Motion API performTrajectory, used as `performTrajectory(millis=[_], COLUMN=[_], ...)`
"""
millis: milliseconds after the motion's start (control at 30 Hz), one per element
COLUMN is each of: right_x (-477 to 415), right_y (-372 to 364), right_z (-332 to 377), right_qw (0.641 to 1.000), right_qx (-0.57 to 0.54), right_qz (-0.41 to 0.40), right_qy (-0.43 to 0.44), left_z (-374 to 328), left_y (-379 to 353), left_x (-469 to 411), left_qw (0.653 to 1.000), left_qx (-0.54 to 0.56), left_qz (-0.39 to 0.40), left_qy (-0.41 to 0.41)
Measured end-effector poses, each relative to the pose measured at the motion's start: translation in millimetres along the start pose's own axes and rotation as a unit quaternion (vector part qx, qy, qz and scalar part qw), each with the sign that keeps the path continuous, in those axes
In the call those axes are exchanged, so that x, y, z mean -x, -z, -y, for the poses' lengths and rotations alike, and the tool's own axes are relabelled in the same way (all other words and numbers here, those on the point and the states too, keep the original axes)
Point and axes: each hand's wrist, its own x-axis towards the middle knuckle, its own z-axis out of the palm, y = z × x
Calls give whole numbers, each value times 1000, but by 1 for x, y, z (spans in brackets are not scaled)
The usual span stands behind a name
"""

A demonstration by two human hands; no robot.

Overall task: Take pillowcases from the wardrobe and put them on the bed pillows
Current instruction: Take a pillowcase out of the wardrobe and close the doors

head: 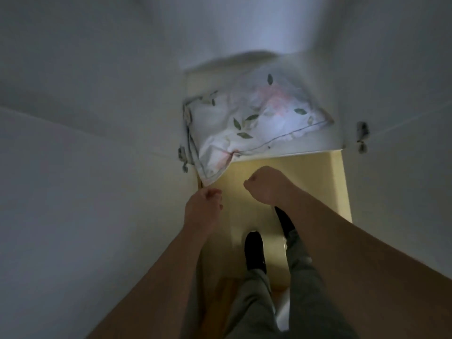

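Item: leaf-print pillowcase (247,123), shelf-bound; our left hand (204,204) pinches its corner, right hand (265,184) clenched empty (pillows unseen, all undressed presumably).

A pillowcase (254,118) lies ahead on a shelf edge (305,149), its near corner hanging down. Just below that corner is the left hand (204,206), with the right hand (265,185) beside it. Two feet (254,250) stand on the floor (318,182) beneath.
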Motion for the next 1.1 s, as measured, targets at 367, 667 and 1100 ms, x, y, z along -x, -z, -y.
performTrajectory(millis=[367,667,1100], right_x=[-240,-365,-360], right_y=[-97,-183,-148], right_z=[-32,-35,-14], right_qw=[904,821,871], right_qx=[-383,-483,-435], right_qz=[65,133,96], right_qy=[-181,-273,-209], left_z=[77,140,112], left_y=[-78,-84,-90], left_x=[-172,-217,-213], left_qw=[988,953,933], left_qx=[95,221,235], left_qz=[-36,-50,-47], left_qy=[114,202,269])
